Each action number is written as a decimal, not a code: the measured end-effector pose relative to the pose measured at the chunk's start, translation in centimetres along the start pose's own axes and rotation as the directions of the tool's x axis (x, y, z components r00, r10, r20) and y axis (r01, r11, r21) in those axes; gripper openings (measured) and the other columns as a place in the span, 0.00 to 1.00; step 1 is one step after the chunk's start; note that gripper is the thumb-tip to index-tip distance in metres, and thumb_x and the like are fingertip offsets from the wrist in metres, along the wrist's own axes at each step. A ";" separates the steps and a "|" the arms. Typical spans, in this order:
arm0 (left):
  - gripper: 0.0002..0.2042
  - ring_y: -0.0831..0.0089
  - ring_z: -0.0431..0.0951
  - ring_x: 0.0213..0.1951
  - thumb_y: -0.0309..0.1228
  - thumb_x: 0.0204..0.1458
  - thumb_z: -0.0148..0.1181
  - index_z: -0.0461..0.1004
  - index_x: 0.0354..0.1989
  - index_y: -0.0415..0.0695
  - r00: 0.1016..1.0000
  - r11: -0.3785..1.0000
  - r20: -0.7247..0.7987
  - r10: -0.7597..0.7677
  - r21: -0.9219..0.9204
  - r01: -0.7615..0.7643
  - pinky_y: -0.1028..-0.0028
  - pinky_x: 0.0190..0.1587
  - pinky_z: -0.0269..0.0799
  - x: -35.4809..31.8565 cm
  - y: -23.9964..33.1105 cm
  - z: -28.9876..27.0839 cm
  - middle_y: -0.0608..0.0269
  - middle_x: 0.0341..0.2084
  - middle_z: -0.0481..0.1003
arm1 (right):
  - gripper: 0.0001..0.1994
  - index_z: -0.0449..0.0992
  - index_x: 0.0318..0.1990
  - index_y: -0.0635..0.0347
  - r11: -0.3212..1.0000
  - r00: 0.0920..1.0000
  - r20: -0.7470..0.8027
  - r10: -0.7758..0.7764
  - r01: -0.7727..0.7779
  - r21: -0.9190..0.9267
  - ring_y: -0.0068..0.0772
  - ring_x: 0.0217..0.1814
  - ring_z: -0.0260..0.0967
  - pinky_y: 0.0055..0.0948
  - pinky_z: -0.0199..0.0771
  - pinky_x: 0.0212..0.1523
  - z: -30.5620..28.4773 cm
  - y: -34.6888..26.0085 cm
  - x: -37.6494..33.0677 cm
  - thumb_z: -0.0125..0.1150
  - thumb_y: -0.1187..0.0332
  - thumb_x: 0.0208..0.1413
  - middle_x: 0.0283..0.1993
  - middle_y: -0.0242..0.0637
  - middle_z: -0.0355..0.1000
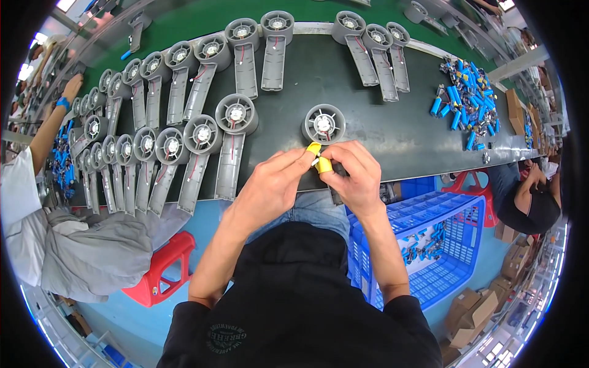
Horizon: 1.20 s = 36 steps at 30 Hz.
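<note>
Yellow-capped fingertips (324,164) of both hands pinch together on something small and pale that I cannot make out. The left hand (270,187) and right hand (356,175) meet over the near edge of the dark conveyor belt (399,122), just below the grey handheld-fan housing (323,124) they work on — its handle hidden behind the hands. To the left lie two rows of similar housings (202,147), apparently already handled; loose blue battery cells (466,98) at the far right suggest plenty remains. A blue crate (454,211) sits beside the person's knee.
</note>
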State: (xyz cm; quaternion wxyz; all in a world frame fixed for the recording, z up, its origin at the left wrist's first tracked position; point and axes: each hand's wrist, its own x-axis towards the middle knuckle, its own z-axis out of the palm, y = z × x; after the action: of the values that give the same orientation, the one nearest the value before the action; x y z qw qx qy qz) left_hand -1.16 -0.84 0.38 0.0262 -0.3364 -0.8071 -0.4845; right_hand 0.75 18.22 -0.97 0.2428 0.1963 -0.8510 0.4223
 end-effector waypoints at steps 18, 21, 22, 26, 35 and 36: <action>0.18 0.51 0.78 0.38 0.12 0.47 0.58 0.75 0.48 0.33 0.997 0.999 -0.073 0.040 -0.001 -0.040 0.63 0.40 0.75 0.0 -0.6 0.4 0.46 0.42 0.77 | 0.19 0.75 0.37 0.62 1.000 0.999 -0.034 -0.021 0.021 0.001 0.41 0.37 0.72 0.33 0.74 0.36 0.3 0.3 0.0 0.71 0.80 0.32 0.36 0.38 0.74; 0.18 0.50 0.78 0.37 0.12 0.46 0.58 0.75 0.49 0.34 0.996 0.999 -0.081 0.045 0.011 -0.044 0.63 0.40 0.75 -0.3 -0.8 0.7 0.46 0.42 0.77 | 0.20 0.76 0.38 0.62 0.999 1.000 -0.011 -0.029 0.029 0.015 0.41 0.37 0.72 0.33 0.74 0.36 0.1 0.6 0.1 0.71 0.80 0.31 0.36 0.38 0.74; 0.19 0.50 0.77 0.37 0.12 0.46 0.58 0.75 0.49 0.34 0.995 0.998 -0.088 0.055 0.017 -0.053 0.63 0.40 0.75 -0.3 -0.8 0.7 0.46 0.42 0.77 | 0.20 0.76 0.38 0.62 0.999 0.999 0.006 -0.043 0.043 0.012 0.41 0.37 0.72 0.33 0.74 0.36 0.0 0.6 0.2 0.71 0.80 0.31 0.37 0.38 0.74; 0.18 0.50 0.77 0.37 0.12 0.47 0.58 0.75 0.49 0.34 0.997 0.999 -0.066 0.035 0.010 -0.034 0.63 0.39 0.76 -0.3 -0.7 0.5 0.46 0.42 0.77 | 0.14 0.77 0.33 0.63 1.000 1.000 0.007 -0.018 0.018 -0.006 0.39 0.35 0.73 0.31 0.74 0.36 -0.1 0.0 0.3 0.71 0.80 0.35 0.34 0.38 0.75; 0.14 0.48 0.79 0.41 0.13 0.52 0.56 0.75 0.48 0.32 0.980 0.993 -0.173 -0.099 -0.077 0.086 0.65 0.44 0.75 -0.8 -1.0 1.7 0.43 0.40 0.78 | 0.16 0.78 0.45 0.64 0.854 0.853 -0.083 0.515 -0.519 -0.030 0.18 0.24 0.64 0.20 0.65 0.25 -2.1 -3.0 -1.1 0.67 0.79 0.46 0.38 0.32 0.76; 0.14 0.48 0.79 0.41 0.13 0.52 0.56 0.75 0.48 0.32 0.979 0.993 -0.176 -0.101 -0.073 0.089 0.65 0.44 0.75 -0.7 -1.2 1.8 0.43 0.40 0.78 | 0.16 0.78 0.45 0.64 0.856 0.854 -0.080 0.514 -0.517 -0.026 0.18 0.24 0.64 0.20 0.65 0.25 -2.1 -2.8 -1.7 0.67 0.79 0.46 0.38 0.32 0.76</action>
State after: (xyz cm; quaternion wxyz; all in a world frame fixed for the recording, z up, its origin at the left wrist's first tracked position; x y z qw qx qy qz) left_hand -0.80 -0.17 -1.72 0.0645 -0.2532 -0.8006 -0.5392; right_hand 4.14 18.56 0.90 0.1550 -0.0593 -0.8730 0.4586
